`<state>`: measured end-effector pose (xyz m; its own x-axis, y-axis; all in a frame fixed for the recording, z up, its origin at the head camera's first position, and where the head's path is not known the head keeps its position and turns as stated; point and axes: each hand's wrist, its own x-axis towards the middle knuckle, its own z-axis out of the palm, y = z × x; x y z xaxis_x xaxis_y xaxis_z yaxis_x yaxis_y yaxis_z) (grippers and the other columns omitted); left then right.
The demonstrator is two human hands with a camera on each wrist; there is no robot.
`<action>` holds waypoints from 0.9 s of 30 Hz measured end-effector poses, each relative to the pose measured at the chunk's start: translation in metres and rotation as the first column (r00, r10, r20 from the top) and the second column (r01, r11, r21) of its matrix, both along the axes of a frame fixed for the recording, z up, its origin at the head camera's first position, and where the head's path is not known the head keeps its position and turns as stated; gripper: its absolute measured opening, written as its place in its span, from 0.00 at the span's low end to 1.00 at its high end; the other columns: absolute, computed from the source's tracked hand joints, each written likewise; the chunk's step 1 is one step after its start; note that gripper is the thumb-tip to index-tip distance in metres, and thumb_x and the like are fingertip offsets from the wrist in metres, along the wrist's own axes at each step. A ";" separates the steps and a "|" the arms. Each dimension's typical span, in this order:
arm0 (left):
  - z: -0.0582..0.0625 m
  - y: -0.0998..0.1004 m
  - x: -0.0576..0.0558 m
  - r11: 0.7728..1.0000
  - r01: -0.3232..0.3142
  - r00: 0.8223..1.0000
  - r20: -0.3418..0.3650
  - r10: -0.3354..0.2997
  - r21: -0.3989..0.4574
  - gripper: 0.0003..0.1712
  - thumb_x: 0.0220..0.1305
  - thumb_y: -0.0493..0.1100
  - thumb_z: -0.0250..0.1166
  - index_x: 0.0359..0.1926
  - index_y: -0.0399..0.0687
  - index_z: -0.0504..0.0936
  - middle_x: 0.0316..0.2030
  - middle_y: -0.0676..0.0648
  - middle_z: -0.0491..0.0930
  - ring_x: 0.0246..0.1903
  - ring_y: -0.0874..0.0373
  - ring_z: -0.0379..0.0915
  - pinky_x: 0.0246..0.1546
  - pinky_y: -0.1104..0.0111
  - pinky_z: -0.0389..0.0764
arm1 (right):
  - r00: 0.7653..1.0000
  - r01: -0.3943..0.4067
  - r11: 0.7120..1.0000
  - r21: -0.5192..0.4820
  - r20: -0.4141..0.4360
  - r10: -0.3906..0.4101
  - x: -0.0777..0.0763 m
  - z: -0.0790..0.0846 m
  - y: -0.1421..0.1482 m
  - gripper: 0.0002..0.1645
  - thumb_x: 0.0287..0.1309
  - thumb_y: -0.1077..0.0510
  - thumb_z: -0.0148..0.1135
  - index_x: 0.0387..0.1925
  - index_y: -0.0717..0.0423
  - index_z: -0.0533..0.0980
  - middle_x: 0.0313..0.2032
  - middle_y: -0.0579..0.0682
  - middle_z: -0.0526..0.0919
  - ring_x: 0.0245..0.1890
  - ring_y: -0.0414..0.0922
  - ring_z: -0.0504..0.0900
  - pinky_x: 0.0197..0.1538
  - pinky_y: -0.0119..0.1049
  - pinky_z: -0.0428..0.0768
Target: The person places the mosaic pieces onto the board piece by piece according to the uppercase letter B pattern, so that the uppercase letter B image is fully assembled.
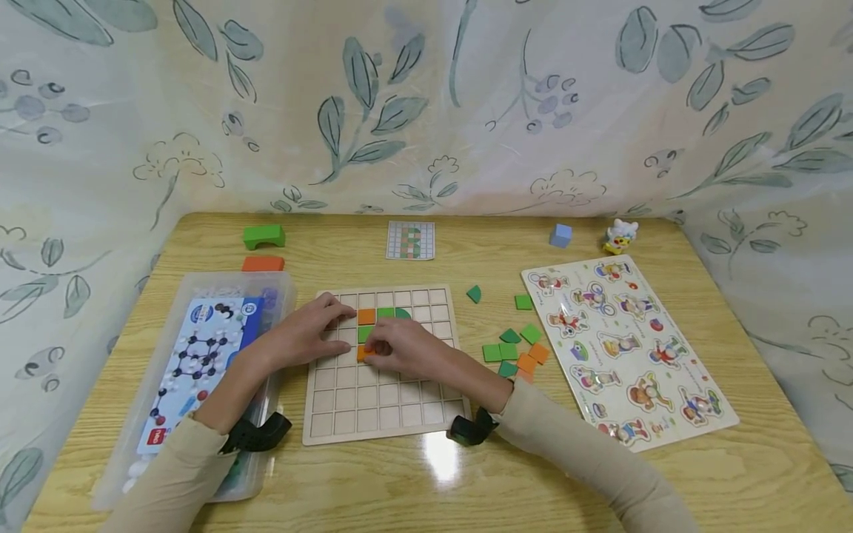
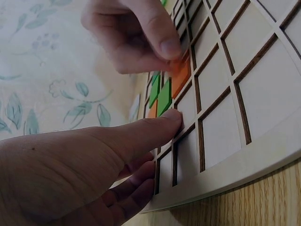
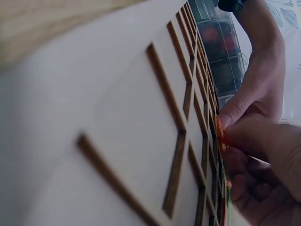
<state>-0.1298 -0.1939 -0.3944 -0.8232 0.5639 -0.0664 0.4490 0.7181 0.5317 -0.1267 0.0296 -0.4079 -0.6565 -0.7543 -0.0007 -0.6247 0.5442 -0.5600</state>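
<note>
A wooden grid board (image 1: pixel 386 411) lies flat on the table. My right hand (image 1: pixel 409 352) pinches an orange square tile (image 1: pixel 363 354) at one of its cells. In the left wrist view, the fingertips touch that orange tile (image 2: pixel 180 77), which sits at the board's surface. Just above it are a green square tile (image 1: pixel 365 334) and another orange tile (image 1: pixel 366 317). Farther right in that upper row lie a green square (image 1: pixel 386 312) and a dark green curved piece (image 1: pixel 403 313). My left hand (image 1: pixel 308 331) rests on the board's left side, thumb and fingers spread, holding nothing.
Loose green and orange tiles (image 1: pixel 492 352) lie right of the board, beside a picture puzzle board (image 1: pixel 580 385). A clear plastic box (image 1: pixel 266 444) stands left. Behind are a pattern card (image 1: pixel 411 240), green arch block (image 1: pixel 263 236), red block (image 1: pixel 263 263), blue cube (image 1: pixel 560 235) and toy figure (image 1: pixel 620 236).
</note>
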 end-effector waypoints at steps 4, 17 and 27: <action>0.002 0.000 -0.001 1.000 -0.005 1.000 0.002 0.005 -0.008 0.27 0.58 0.42 0.70 0.58 0.38 0.76 0.42 0.44 0.72 0.37 0.57 0.66 0.39 0.67 0.69 | 0.998 -0.050 0.998 0.027 -0.024 0.051 -0.001 0.004 0.000 0.08 0.62 0.56 0.63 0.34 0.52 0.86 0.32 0.45 0.82 0.32 0.35 0.76 0.38 0.23 0.73; 0.001 0.001 0.001 1.000 -0.002 1.000 0.010 0.003 -0.027 0.28 0.58 0.43 0.70 0.59 0.38 0.76 0.41 0.45 0.71 0.37 0.57 0.64 0.38 0.67 0.68 | 1.000 0.029 0.999 -0.024 0.002 -0.029 0.006 0.026 0.073 0.15 0.61 0.51 0.64 0.47 0.53 0.83 0.35 0.45 0.82 0.33 0.35 0.77 0.37 0.27 0.77; 0.004 0.001 0.002 1.000 -0.003 0.999 0.036 0.004 -0.026 0.28 0.60 0.43 0.69 0.59 0.38 0.75 0.42 0.44 0.71 0.37 0.57 0.64 0.38 0.67 0.68 | 0.952 0.304 0.952 -0.042 -0.002 -0.305 0.008 0.022 0.184 0.21 0.59 0.54 0.67 0.52 0.56 0.79 0.42 0.51 0.81 0.38 0.42 0.79 0.39 0.35 0.78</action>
